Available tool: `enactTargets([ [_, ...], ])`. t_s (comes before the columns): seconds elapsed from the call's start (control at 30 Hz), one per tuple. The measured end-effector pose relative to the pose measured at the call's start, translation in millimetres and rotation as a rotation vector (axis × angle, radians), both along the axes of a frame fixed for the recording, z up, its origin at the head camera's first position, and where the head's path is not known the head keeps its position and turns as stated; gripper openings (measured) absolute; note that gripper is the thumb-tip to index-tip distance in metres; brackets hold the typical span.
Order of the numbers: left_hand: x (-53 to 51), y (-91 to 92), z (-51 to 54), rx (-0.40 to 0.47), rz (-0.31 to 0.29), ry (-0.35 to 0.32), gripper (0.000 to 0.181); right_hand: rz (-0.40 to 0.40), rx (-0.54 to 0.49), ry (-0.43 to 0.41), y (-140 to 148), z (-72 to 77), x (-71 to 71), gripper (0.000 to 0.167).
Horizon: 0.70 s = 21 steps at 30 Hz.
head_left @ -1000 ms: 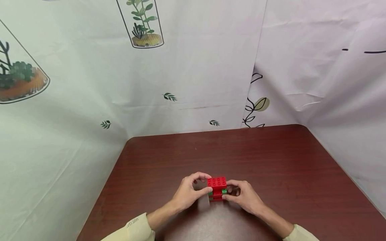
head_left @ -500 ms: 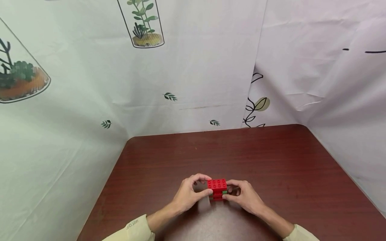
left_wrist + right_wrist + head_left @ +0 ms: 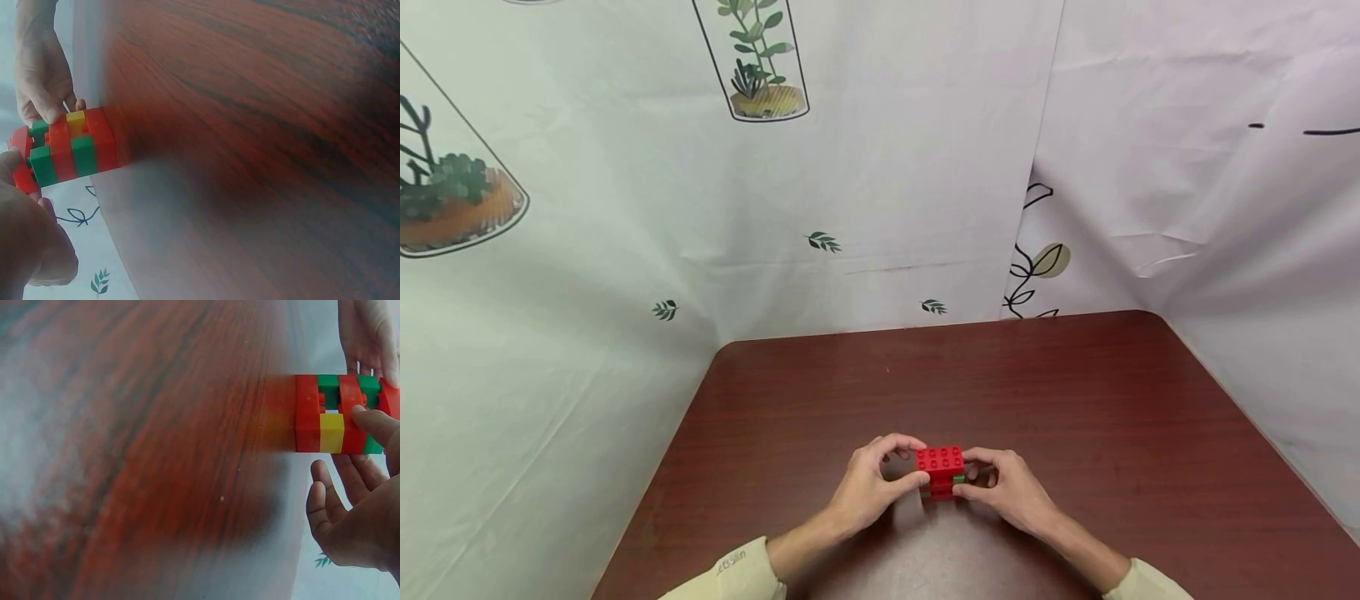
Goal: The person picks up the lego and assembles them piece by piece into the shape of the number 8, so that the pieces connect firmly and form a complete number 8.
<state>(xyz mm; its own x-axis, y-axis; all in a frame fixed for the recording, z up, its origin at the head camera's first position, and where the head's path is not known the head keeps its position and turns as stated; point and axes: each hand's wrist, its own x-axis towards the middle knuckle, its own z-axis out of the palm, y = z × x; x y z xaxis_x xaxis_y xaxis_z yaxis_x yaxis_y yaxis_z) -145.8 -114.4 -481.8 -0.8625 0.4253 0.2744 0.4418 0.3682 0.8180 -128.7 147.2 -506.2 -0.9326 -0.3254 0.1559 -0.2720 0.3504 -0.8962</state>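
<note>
A small tower of toy building bricks stands on the table between both hands. Its top red brick (image 3: 939, 457), studded, is held by my left hand (image 3: 867, 483), thumb at the front and fingers behind. In the left wrist view this brick looks slightly tilted over the green bricks (image 3: 44, 165), with a gap at one side. My right hand (image 3: 1011, 492) pinches the lower tower, its thumb on the middle red brick (image 3: 352, 425). Below that, a yellow brick (image 3: 332, 432) and a green brick (image 3: 84, 156) sit on the bottom red brick (image 3: 103, 139).
The dark red-brown wooden table (image 3: 820, 392) has rounded far corners. White cloth (image 3: 887, 167) printed with plants hangs behind it and along both sides. Pale sleeves (image 3: 737, 571) cover the forearms.
Since the first frame the top red brick has tipped slightly toward the front and the left thumb has dropped a little with it. The right hand keeps its place.
</note>
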Motion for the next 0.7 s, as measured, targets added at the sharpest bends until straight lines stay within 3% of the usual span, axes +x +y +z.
enactTargets([
  [0.7, 4.7, 0.8, 0.2, -0.081, 0.051, 0.149, 0.036, -0.017, 0.009, 0.037, -1.3, -0.3, 0.2, 0.035],
])
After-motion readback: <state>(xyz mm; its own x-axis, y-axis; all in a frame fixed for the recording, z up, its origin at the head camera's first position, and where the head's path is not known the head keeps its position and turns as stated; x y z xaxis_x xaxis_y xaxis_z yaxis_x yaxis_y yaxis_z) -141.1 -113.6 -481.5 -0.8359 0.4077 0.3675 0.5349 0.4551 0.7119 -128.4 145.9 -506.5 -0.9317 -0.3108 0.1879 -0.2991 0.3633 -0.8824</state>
